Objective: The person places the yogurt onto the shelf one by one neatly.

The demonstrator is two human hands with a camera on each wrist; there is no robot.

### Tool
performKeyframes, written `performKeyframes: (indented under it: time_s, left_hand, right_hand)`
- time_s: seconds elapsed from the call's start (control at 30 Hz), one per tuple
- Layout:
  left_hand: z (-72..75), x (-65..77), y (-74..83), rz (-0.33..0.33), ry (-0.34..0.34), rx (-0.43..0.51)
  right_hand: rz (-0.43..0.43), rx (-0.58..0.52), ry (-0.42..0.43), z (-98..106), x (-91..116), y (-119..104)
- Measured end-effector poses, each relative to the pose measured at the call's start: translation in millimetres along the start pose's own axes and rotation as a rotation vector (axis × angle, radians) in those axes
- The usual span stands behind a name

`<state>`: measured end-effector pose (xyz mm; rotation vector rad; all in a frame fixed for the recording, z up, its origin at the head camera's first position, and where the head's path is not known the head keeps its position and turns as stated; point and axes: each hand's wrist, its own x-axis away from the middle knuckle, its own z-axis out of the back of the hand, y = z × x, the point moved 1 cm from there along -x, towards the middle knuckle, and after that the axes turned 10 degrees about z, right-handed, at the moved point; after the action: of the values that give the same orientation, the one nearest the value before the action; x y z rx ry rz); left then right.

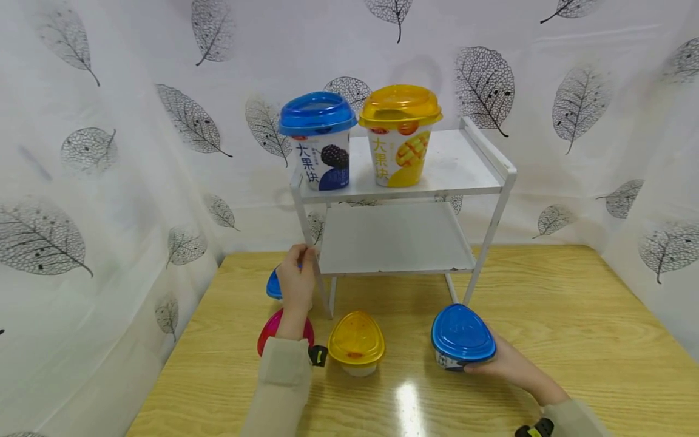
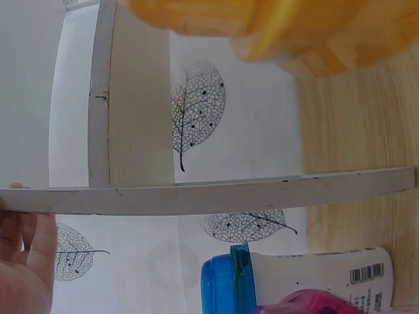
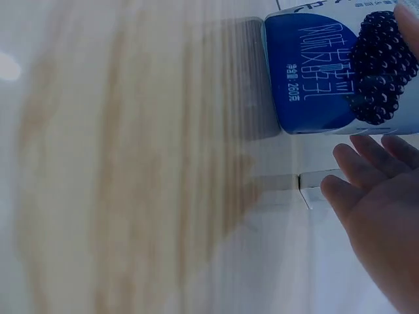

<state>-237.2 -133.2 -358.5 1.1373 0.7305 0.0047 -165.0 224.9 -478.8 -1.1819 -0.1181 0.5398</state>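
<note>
Watching remotely, I've got the right hand (image 1: 505, 363) gripping a blue-lidded blackberry yogurt cup (image 1: 463, 334) between thumb and fingers, in front of the white rack (image 1: 401, 193)'s right side. Can't tell if it's touching the table (image 1: 579, 315). Left hand (image 1: 297, 279)'s fingers curl round the left front leg (image 2: 229, 199), partly hiding another blue-lidded cup (image 1: 274, 285); the forearm crosses a pink-lidded one (image 1: 267, 331).

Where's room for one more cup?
On the rack, the lower shelf is bare, and so is the upper shelf right of the mango cup. The table is free right of the right hand. It's crowded around the left hand: a blue-lidded cup, pink-lidded cup and yellow-lidded cup bunch there.
</note>
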Motion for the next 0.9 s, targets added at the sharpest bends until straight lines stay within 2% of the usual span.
performKeyframes:
  time_s: [0.53,0.9]
  left_hand:
    - [0.3,0.0,0.1,-0.01,0.0,-0.006]
    - [0.5,0.6,-2.2,-0.044,0.009,-0.009]
  right_hand:
    - [-0.056,-0.026,-0.005,-0.6,-2.0,6.9]
    - [-0.03,-0.042,0.007,-3.5,-1.3,3.8]
